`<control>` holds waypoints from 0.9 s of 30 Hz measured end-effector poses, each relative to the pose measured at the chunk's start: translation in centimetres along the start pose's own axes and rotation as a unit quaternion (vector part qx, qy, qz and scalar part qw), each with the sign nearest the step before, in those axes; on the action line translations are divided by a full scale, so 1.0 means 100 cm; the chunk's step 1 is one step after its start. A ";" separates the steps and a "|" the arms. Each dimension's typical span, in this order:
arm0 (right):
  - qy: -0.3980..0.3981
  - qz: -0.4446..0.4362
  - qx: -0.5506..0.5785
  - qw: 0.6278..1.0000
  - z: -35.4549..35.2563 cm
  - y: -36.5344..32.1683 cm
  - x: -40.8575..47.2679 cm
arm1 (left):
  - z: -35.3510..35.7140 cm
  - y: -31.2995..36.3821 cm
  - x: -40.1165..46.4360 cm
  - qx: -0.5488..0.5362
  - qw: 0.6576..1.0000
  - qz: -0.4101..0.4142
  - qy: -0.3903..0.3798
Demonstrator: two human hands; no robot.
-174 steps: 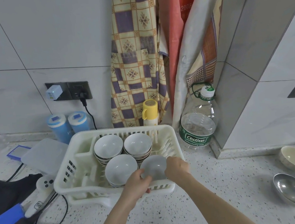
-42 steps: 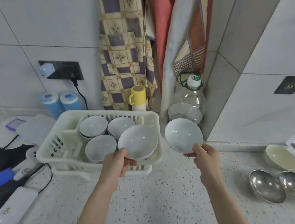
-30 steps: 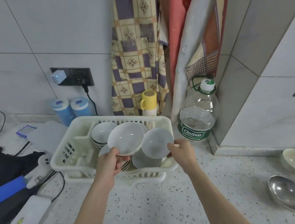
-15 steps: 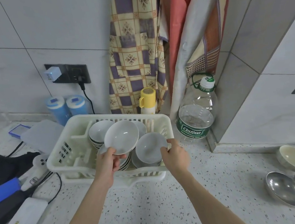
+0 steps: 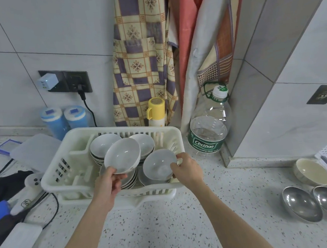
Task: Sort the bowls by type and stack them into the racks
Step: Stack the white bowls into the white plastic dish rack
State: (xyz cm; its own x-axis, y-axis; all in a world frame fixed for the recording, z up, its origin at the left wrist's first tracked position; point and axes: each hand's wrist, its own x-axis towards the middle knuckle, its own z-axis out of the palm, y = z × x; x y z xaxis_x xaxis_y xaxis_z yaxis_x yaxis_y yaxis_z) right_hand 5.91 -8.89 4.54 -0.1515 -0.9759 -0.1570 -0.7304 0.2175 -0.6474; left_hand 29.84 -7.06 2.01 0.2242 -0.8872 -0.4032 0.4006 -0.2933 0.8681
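Since half a second ago, the bowl (image 5: 159, 166) pinched by the right hand (image 5: 186, 170) has been lowered onto the front-right stack (image 5: 144, 182) in the white rack (image 5: 52, 178). A second bowl (image 5: 122, 156) is gripped at its near rim by the left hand (image 5: 106, 182), tilted above the front-left stack (image 5: 131, 181). Farther back, two more stacks (image 5: 103, 147) are seen, with a water bottle (image 5: 210, 123) beside the rack.

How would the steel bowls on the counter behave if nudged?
Both steel bowls have rounded bottoms and sit tilted, so they would probably rock or spin. They look thin, likely light. On the smooth speckled counter they would probably slide easily; the polished surface may be slippery.
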 end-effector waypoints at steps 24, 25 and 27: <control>-0.084 -0.025 -0.192 0.978 -0.007 -0.009 0.005 | 0.007 0.007 -0.008 -0.002 1.000 -0.009 0.005; -0.084 -0.027 -0.199 0.976 -0.006 -0.009 0.005 | 0.008 0.008 -0.009 -0.001 1.000 -0.007 0.004; -0.083 -0.032 -0.209 0.974 -0.005 -0.008 0.006 | 0.010 0.010 -0.011 -0.001 1.000 -0.005 0.003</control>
State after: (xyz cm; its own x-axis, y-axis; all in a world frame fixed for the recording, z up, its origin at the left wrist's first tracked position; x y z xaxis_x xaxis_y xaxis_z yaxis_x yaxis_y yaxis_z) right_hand 6.09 -9.65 5.37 -0.0113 -0.9634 -0.2677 -0.9474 0.0960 -0.3054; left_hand 29.10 -6.72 3.65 0.2259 -0.8815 -0.4147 0.4053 -0.3021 0.8628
